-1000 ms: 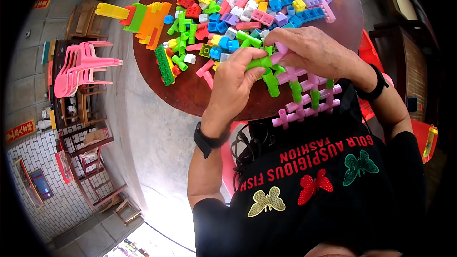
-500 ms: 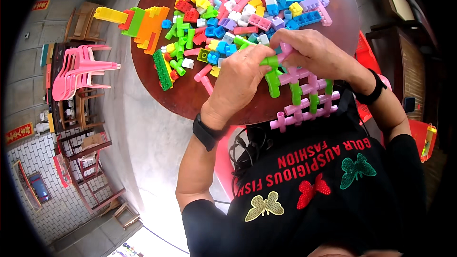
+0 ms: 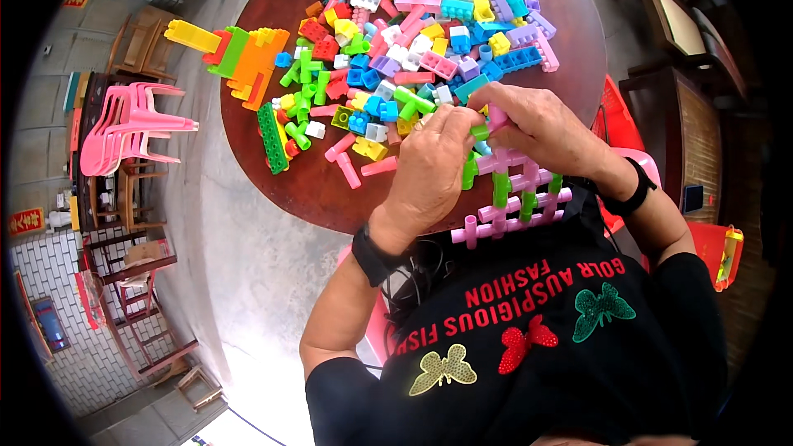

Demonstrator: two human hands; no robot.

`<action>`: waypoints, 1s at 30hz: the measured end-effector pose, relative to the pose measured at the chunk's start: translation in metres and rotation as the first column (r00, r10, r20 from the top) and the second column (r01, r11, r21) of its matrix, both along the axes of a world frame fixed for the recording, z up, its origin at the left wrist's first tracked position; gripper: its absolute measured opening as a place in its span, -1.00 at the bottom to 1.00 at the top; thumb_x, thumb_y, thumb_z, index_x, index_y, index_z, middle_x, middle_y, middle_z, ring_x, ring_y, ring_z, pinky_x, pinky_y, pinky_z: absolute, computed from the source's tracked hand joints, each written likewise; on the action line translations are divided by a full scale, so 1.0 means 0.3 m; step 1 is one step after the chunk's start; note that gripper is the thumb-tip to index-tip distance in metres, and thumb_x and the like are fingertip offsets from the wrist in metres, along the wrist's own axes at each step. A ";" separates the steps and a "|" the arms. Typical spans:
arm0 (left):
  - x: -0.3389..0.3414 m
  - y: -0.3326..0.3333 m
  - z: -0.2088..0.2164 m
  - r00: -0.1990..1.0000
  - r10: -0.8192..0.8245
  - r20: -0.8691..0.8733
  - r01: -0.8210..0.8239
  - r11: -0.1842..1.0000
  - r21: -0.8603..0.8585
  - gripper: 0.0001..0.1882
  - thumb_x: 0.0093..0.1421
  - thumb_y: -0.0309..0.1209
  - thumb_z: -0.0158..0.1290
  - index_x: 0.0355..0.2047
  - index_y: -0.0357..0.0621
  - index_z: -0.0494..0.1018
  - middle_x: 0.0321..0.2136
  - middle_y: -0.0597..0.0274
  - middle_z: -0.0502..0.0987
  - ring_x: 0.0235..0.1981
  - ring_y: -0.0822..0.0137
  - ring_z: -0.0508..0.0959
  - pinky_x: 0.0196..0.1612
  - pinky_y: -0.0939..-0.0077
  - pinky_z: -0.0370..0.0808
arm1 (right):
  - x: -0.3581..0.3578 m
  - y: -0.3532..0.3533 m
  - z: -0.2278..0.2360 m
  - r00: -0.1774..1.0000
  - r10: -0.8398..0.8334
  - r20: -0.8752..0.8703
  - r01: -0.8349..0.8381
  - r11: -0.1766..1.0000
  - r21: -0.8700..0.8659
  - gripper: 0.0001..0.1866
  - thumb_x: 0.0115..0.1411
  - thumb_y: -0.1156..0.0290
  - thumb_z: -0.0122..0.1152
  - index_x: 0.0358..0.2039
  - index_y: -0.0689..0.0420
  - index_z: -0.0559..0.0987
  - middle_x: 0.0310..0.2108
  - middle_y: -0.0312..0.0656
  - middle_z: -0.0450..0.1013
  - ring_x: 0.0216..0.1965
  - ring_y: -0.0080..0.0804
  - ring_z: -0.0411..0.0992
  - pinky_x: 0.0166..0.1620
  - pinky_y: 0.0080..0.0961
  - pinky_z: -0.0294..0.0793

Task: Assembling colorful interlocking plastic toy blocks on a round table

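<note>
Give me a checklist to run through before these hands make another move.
1. Left hand gripping the green tube: ok.
2. Right hand gripping the pink tube: ok.
3. Those two tubes fully pushed together: cannot tell, fingers cover much of them.
4. Pink-and-green frame wholly over the table: not ok, its near end overlaps the shirt in view.
5. Loose blocks on the table: ok, heaped beyond the hands.

Block pile [image 3: 438, 64] on table [image 3: 310, 187], behind lattice [image 3: 500, 190]
</note>
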State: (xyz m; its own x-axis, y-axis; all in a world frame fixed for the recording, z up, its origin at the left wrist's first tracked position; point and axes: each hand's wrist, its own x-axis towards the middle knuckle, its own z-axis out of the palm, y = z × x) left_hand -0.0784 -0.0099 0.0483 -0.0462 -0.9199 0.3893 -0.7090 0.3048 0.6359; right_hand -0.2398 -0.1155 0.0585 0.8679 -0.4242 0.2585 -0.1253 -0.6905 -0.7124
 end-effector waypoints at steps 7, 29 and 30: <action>0.028 0.010 0.009 0.981 0.075 -0.178 -0.064 0.996 0.069 -0.69 0.13 -0.49 0.03 -0.10 -0.23 0.31 -0.31 0.03 0.44 -0.28 0.10 0.49 -0.24 0.29 0.40 | 0.018 -0.044 0.060 0.982 0.159 -0.105 -0.157 0.987 0.033 -0.51 0.09 0.45 0.18 0.04 0.17 0.29 -0.57 -0.18 0.33 -0.53 -0.28 0.38 -0.41 -0.41 0.31; -0.058 0.051 -0.088 0.818 0.189 -0.544 -0.066 0.969 0.237 -0.53 0.00 -0.35 0.25 -0.14 -0.29 0.34 -0.48 0.18 0.52 -0.49 0.34 0.49 -0.37 0.44 0.42 | 0.140 -0.034 0.133 0.928 0.133 -0.349 -0.271 0.882 -0.386 -0.62 0.03 0.12 0.22 -0.40 0.19 0.39 -0.65 -0.09 0.35 -0.54 -0.07 0.37 -0.44 -0.26 0.27; -0.066 0.049 -0.076 0.794 0.194 -0.576 -0.067 0.970 0.235 -0.56 0.03 -0.34 0.23 -0.15 -0.29 0.34 -0.47 0.18 0.52 -0.48 0.35 0.49 -0.37 0.44 0.42 | 0.151 -0.031 0.135 0.929 0.145 -0.341 -0.296 0.844 -0.448 -0.64 0.05 0.15 0.20 -0.41 0.20 0.37 -0.71 -0.09 0.32 -0.59 -0.06 0.36 -0.47 -0.25 0.26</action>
State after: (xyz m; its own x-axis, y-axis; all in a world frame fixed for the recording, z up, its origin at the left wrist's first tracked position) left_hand -0.0981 0.0047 0.0255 0.2602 -0.9586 0.1155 -0.1986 0.0640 0.9780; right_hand -0.1946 -0.1247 0.0991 0.9893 -0.0983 0.1079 -0.0704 -0.9689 -0.2373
